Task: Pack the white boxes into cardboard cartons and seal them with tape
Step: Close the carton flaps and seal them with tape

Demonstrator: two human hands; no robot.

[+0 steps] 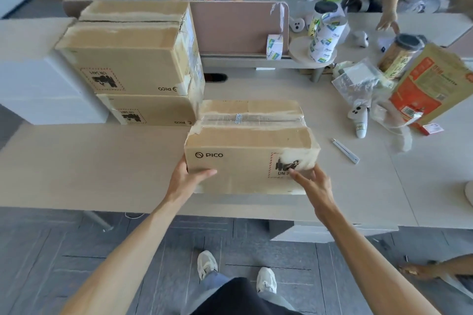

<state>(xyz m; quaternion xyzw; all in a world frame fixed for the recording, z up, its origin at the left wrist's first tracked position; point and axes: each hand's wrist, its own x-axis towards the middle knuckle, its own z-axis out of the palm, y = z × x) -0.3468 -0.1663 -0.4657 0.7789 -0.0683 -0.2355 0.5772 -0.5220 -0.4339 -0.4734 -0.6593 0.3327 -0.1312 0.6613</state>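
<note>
A taped-shut PICO cardboard carton (245, 146) lies near the front edge of the table (102, 166). My left hand (188, 179) is at its front-left lower corner, thumb laid across the front face, fingers hidden round the side. My right hand (311, 183) is at the front-right, its straight fingers touching the torn label area. Two more sealed cartons (128, 59) are stacked at the back left, beside a large white box (30, 84). Tape rolls (273, 46) stand at the back, with a taller stack (325, 38) to their right.
A utility knife (345, 150) lies to the right of the carton. Plastic bags, white controllers (359, 120), a jar and an orange paper bag (430, 89) crowd the right side. A pink divider (235, 25) stands behind, with one person seated beyond it and another's hand (387, 22) at right.
</note>
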